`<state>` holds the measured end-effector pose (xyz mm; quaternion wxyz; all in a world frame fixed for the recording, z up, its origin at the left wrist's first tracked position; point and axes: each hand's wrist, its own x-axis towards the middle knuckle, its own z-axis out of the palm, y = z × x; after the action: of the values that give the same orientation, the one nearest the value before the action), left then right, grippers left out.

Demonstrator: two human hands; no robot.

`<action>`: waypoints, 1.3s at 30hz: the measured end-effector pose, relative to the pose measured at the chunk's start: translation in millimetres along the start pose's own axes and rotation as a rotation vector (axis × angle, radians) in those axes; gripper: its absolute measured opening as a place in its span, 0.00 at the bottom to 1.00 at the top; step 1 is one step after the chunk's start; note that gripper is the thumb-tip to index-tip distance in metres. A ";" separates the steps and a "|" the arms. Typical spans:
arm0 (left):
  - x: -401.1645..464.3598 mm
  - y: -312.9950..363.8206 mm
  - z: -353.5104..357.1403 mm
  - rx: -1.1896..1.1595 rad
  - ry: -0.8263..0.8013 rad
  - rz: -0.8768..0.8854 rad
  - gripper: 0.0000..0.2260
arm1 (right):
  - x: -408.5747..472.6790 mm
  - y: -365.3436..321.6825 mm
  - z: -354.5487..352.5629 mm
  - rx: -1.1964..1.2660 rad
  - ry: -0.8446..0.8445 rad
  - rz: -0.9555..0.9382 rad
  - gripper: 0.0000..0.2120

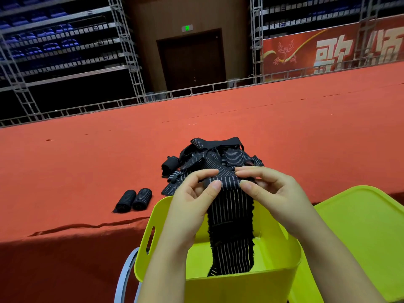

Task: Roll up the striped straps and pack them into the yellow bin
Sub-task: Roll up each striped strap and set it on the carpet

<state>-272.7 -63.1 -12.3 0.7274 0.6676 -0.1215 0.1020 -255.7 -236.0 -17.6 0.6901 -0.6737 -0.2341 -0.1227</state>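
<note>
A black strap with thin white stripes (pixel 230 226) hangs from my two hands down into the yellow bin (pixel 153 232) below them. My left hand (pixel 192 197) and my right hand (pixel 269 191) pinch its top end between thumbs and fingers, where a small roll has formed. Behind my hands a tangled heap of striped straps (pixel 209 158) lies on the red surface. Two rolled straps (pixel 134 200) lie side by side on the red surface to the left of the bin.
A yellow lid (pixel 358 232) sits to the right of the bin. The red carpeted stage (pixel 87 160) stretches wide on all sides, with its front edge just left of the bin. Metal truss and railings stand at the far edge.
</note>
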 end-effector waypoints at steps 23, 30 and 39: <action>-4.2 1.7 1.5 -0.033 -0.051 -0.079 0.13 | -3.7 2.0 0.7 0.051 0.124 -0.076 0.16; -2.8 2.8 4.0 -0.055 0.008 -0.018 0.10 | -4.5 4.2 4.1 0.038 0.122 -0.137 0.22; -0.6 -2.3 -0.5 -0.074 -0.040 0.034 0.15 | -5.7 3.2 -1.0 0.151 -0.005 0.087 0.13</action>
<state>-272.6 -62.8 -14.7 0.7473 0.6399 -0.1512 0.0963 -258.9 -237.6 -23.1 0.7429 -0.6297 -0.2149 -0.0732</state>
